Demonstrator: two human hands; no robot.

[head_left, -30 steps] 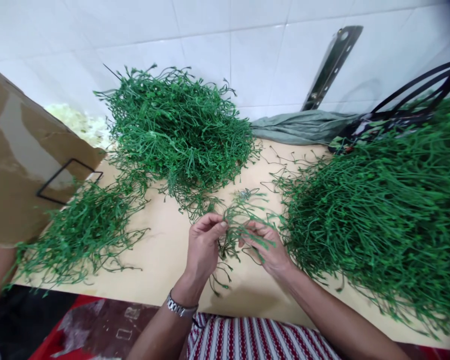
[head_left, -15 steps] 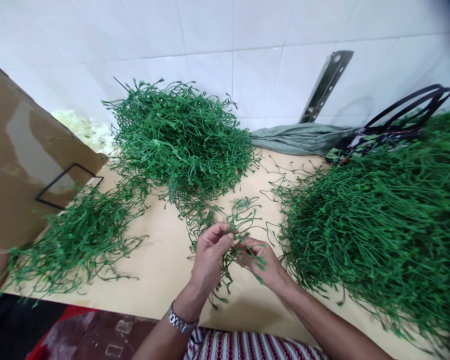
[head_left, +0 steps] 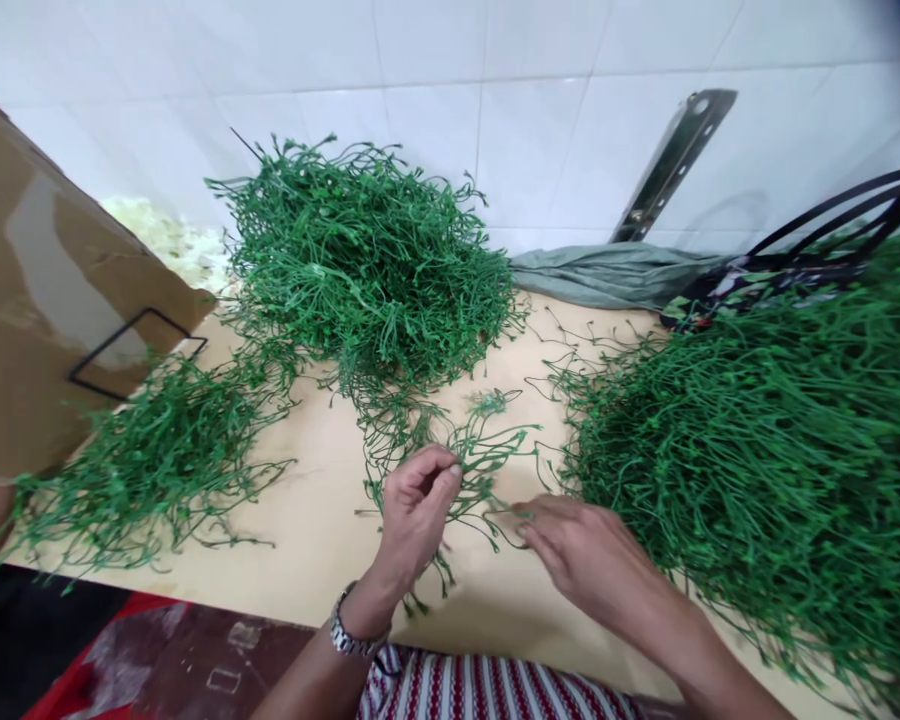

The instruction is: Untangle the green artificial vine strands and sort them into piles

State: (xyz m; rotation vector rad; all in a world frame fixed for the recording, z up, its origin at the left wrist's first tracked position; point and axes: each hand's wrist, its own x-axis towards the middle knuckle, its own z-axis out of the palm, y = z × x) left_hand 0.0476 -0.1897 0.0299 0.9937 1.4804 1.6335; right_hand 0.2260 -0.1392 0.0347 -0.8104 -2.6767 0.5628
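Note:
My left hand [head_left: 420, 505], with a metal watch on its wrist, is closed in a pinch on a small bunch of thin green stems [head_left: 487, 455]. The stems fan out to the right of its fingers, and some hang below the hand. To the right, my right hand [head_left: 589, 550] has thumb and fingers pressed together at the tip of a thin green stem that runs toward the bunch. Just behind my left hand lie loose tangled stems [head_left: 390, 420] with small knobbed tips.
A big heap of green stems [head_left: 367, 260] stands at the back, a larger one [head_left: 765, 450] at right, a smaller pile [head_left: 165, 460] at left. A cardboard box [head_left: 37, 300] borders the left. Grey-green cloth [head_left: 600, 275] and a black-handled bag [head_left: 780, 275] lie by the tiled wall.
My right hand has moved right, away from my left hand, with its fingers at a stem tip. My left hand keeps its pinch on the bunch, which now spreads wider.

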